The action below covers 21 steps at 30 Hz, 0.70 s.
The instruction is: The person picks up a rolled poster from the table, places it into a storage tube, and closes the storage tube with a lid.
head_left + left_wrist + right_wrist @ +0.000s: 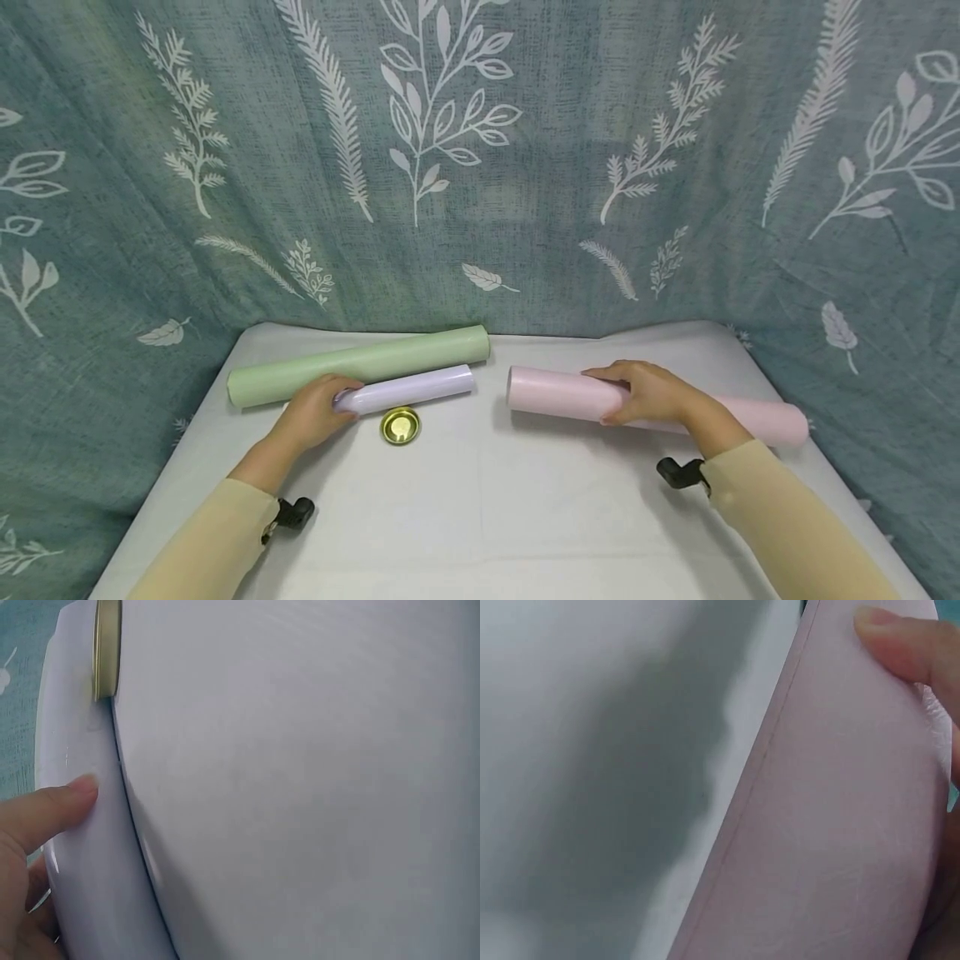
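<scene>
With thumb and fingers on either side, my left hand [317,410] grips a glossy lilac roll [412,389] near its left end; in the left wrist view the thumb lies along the roll's surface [105,862]. My right hand [651,393] spans a thicker pink roll [555,395] around its middle, thumb on the near side and fingers over the far side. A seam line runs along the pink roll [817,787] in the right wrist view. Just in front of the lilac roll sits a small round gold dish [400,426].
Behind the lilac roll lies a long green roll [390,358], slanting across the back left of the white-covered table [465,517]. A blue-green curtain with white leaf prints [540,208] hangs around the table's back and sides. Each wrist carries a black camera mount [681,473].
</scene>
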Each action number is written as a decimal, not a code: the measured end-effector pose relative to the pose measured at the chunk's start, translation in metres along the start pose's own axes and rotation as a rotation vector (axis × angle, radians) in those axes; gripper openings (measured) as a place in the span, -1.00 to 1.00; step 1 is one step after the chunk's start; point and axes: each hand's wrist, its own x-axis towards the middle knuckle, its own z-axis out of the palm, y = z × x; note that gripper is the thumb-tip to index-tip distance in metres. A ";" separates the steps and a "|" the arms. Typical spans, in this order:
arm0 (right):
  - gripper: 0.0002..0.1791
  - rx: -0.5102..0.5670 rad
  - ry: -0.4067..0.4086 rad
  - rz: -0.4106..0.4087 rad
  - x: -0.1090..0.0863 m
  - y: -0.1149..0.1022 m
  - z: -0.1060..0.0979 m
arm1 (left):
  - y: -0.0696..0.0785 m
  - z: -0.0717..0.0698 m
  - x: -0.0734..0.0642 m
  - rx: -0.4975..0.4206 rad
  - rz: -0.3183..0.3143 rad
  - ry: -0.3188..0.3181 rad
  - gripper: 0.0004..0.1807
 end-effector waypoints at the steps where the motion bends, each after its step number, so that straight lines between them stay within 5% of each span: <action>1: -0.12 0.003 -0.001 -0.001 0.000 -0.001 0.000 | -0.001 -0.001 -0.001 -0.004 -0.006 -0.001 -0.49; 21: -0.12 0.026 0.002 -0.054 0.000 -0.006 0.002 | 0.000 -0.015 -0.016 -0.048 0.002 0.039 -0.51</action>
